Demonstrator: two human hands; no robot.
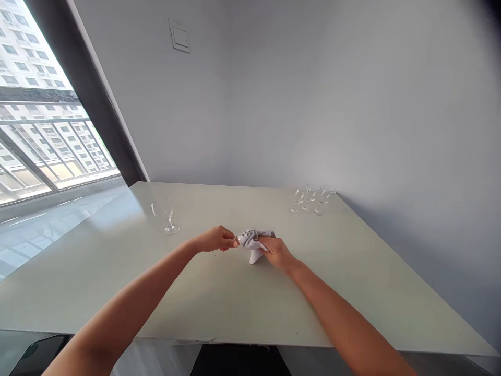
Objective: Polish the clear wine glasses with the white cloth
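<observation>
Over the middle of the table, my left hand (217, 239) is closed, its fingers pinching the slim stem of a clear stemmed glass (237, 239). Only a small part of this glass shows; the bowl appears covered by a white and grey cloth (253, 241). My right hand (276, 250) grips the cloth, which is bunched around the glass with one corner hanging down. Both hands are close together, a little above the tabletop. Another clear stemmed glass (169, 216) stands upright to the left, beyond my left hand.
Several clear stemmed glasses (311, 198) stand grouped at the table's back right, close to the wall. The pale table (188, 292) reaches the wall at the back. A dark phone-like object (39, 357) lies below the front left edge. A window is at left.
</observation>
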